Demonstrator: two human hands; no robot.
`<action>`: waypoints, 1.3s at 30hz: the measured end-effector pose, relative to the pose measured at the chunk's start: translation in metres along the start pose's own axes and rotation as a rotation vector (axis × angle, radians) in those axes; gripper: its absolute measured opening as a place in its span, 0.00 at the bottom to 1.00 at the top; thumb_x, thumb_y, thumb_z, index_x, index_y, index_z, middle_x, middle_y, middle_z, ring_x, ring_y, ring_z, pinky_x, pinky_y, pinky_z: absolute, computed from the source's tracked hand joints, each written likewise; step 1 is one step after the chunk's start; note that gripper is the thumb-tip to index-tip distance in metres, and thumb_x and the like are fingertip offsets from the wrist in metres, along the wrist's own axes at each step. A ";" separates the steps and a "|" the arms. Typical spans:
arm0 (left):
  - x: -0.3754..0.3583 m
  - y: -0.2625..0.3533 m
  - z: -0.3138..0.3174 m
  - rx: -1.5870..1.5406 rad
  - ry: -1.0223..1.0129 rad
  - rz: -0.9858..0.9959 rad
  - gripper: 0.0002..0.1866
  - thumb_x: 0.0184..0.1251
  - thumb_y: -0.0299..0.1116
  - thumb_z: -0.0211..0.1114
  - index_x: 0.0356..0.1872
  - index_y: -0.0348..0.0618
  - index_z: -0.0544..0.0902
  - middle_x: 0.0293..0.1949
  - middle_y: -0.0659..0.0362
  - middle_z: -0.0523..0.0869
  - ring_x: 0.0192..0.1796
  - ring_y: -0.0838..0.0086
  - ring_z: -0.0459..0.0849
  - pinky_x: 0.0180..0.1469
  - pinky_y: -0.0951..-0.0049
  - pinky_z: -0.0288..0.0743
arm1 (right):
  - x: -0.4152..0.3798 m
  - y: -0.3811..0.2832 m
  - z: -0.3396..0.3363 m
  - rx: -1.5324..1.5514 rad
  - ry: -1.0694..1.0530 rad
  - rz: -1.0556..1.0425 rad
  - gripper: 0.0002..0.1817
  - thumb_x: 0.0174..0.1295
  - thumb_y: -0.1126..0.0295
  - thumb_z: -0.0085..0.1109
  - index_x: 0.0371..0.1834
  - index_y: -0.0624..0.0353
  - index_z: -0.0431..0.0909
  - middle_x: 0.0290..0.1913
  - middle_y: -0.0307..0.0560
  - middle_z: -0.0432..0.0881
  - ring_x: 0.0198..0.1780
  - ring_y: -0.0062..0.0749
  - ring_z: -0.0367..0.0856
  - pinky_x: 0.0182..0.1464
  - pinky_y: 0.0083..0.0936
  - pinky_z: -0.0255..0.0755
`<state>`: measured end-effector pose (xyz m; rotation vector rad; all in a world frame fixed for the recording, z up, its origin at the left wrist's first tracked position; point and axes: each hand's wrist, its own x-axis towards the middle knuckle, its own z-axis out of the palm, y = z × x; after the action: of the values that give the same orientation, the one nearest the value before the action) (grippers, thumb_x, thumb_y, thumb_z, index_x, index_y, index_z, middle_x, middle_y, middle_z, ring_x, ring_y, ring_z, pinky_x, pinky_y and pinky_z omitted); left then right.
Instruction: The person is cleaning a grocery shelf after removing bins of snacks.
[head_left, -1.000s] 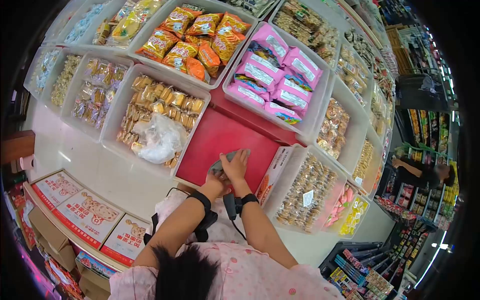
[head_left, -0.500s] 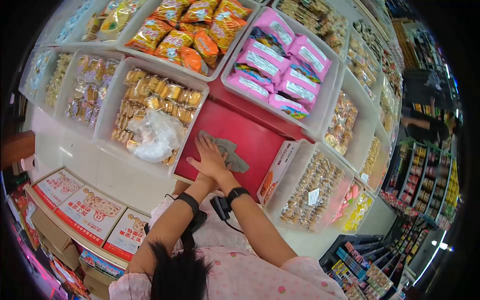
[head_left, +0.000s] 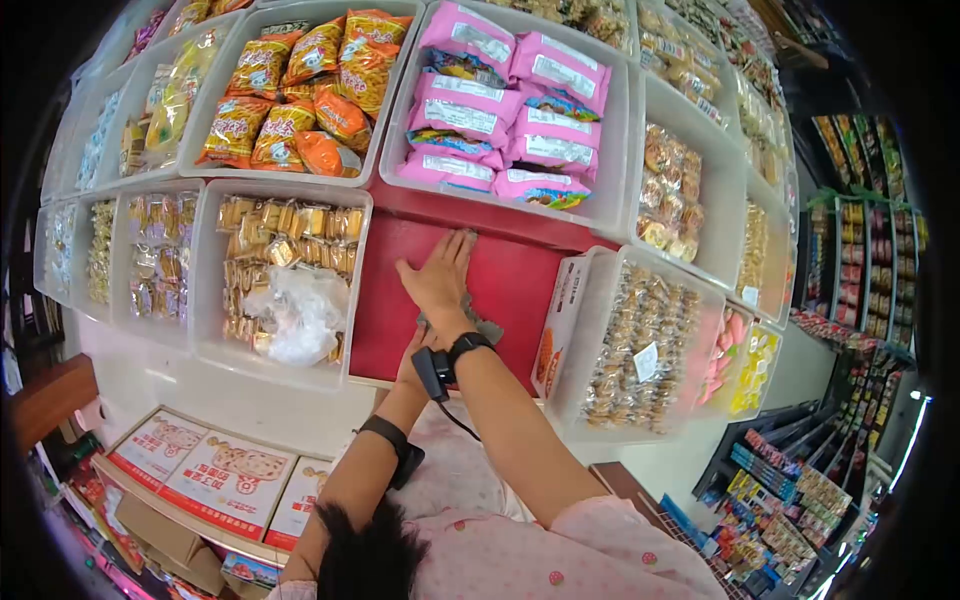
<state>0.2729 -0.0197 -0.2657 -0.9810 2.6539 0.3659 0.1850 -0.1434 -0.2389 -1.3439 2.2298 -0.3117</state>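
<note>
My right hand point(head_left: 437, 283) lies flat on the red surface point(head_left: 390, 255), its fingers stretched toward the far edge and the thumb out to the left. A grey cloth point(head_left: 487, 330) is bunched beneath the right hand and wrist, with only parts of it showing. My left hand point(head_left: 413, 354) is low at the front of the red surface, beside the cloth. The right wrist covers most of the left hand, so its fingers are hidden. Both wrists wear black bands, and a small black device is by the right one.
Left of the red surface stands a bin point(head_left: 362, 285) of wrapped biscuits with a clear plastic bag point(head_left: 300, 315) on top. Bins of orange snack bags point(head_left: 240, 130) and pink packs point(head_left: 460, 117) are behind. A white box point(head_left: 562, 315) and another snack bin point(head_left: 590, 385) border the right side.
The view has turned and shifted. My right hand has swung, its fingers now pointing up and right instead of up and left. The cloth now shows mostly beneath the right wrist.
</note>
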 end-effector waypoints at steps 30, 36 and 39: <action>-0.028 0.038 -0.042 -0.383 0.135 0.125 0.29 0.63 0.44 0.61 0.61 0.34 0.72 0.61 0.39 0.73 0.65 0.48 0.69 0.66 0.53 0.62 | -0.111 0.122 -0.041 -0.087 0.046 -0.042 0.42 0.57 0.63 0.60 0.71 0.71 0.53 0.71 0.62 0.62 0.73 0.47 0.59 0.74 0.42 0.53; 0.001 0.040 -0.047 -0.302 0.139 0.295 0.27 0.62 0.44 0.60 0.58 0.38 0.76 0.62 0.46 0.74 0.64 0.54 0.70 0.67 0.56 0.63 | -0.143 0.135 -0.029 -0.134 0.089 0.280 0.39 0.61 0.57 0.56 0.66 0.79 0.58 0.66 0.71 0.66 0.67 0.55 0.66 0.69 0.39 0.60; -0.010 0.027 -0.048 -0.294 -0.033 0.452 0.23 0.61 0.43 0.61 0.53 0.39 0.80 0.62 0.48 0.75 0.63 0.56 0.71 0.66 0.58 0.64 | -0.175 0.141 -0.016 -0.360 -0.094 0.338 0.38 0.63 0.49 0.53 0.64 0.75 0.65 0.64 0.67 0.69 0.68 0.56 0.64 0.69 0.38 0.59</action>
<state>0.2532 -0.0098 -0.2143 -0.4238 2.8252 0.8808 0.1355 0.0764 -0.2339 -1.0893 2.4572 0.2795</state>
